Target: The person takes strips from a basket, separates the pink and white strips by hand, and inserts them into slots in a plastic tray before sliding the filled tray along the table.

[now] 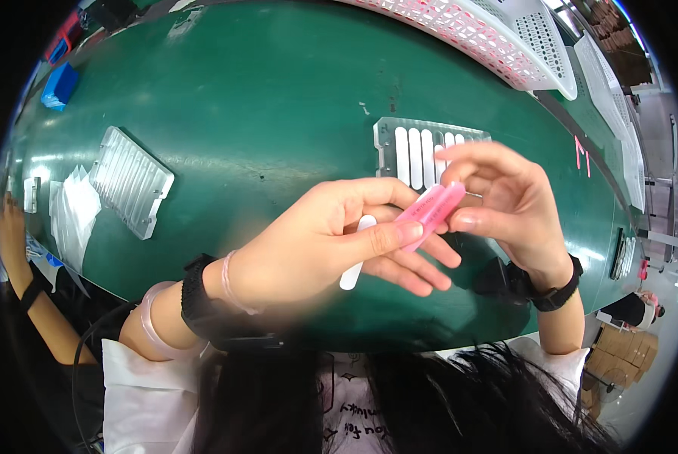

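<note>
My left hand (308, 234), near the middle of the table, pinches flat pink strips with rounded ends (428, 219) between thumb and fingers. They overlap and look like two; the hand partly hides them. A white strip with rounded ends (350, 276) also sits in this hand, crossing beneath the thumb. At the pink strips' far end, my right hand (505, 200) has its thumb and curled fingers closed on them. Just beyond both hands lies a clear slotted tray (385, 144), with several white strips (414, 155) side by side in its slots. My right hand covers part of it.
Another clear grooved tray (130, 181) lies at left, beside thin white sheets or bags (74, 216). A blue box (59, 86) stands far left. White perforated baskets (539, 53) line the far right edge. Another person's hand (12, 231) rests at the left rim.
</note>
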### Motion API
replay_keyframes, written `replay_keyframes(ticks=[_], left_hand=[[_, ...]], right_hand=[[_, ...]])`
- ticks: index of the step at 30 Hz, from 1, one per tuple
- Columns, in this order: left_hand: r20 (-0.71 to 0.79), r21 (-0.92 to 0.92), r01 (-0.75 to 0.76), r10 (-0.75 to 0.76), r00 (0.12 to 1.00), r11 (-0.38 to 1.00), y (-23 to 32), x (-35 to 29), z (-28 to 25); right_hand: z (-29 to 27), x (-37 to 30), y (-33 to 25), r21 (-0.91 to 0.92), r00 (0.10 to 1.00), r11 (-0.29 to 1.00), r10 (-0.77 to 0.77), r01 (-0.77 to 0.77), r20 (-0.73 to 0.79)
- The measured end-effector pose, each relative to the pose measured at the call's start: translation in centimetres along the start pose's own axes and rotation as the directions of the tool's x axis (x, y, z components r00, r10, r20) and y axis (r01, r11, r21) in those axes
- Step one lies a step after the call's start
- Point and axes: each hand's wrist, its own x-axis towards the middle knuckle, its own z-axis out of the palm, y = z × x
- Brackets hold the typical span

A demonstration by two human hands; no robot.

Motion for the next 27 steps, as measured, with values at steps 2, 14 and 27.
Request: replay_keyframes(ticks=[2,14,27], left_hand=[[0.042,-0.014,0.037,-0.036,0.998,0.999,0.0,-0.1,0.0],[-0.148,0.085,0.085,-0.072,0.986,0.993,0.0,0.0,-0.3],[0.057,0.098,0.128,-0.134,0.989,0.987,0.2,0.1,1.2]], right_hand=[[-0.4,0.2,0.6,-0.007,0.999,0.999,-0.048,0.048,0.024],[-6.7,2.6,-0.6,-0.716,0.958,0.660,0.020,-0.227,-0.286],[-1.4,-0.8,1.1,-0.022,0.992,0.998,-0.055,0.058,0.118]])
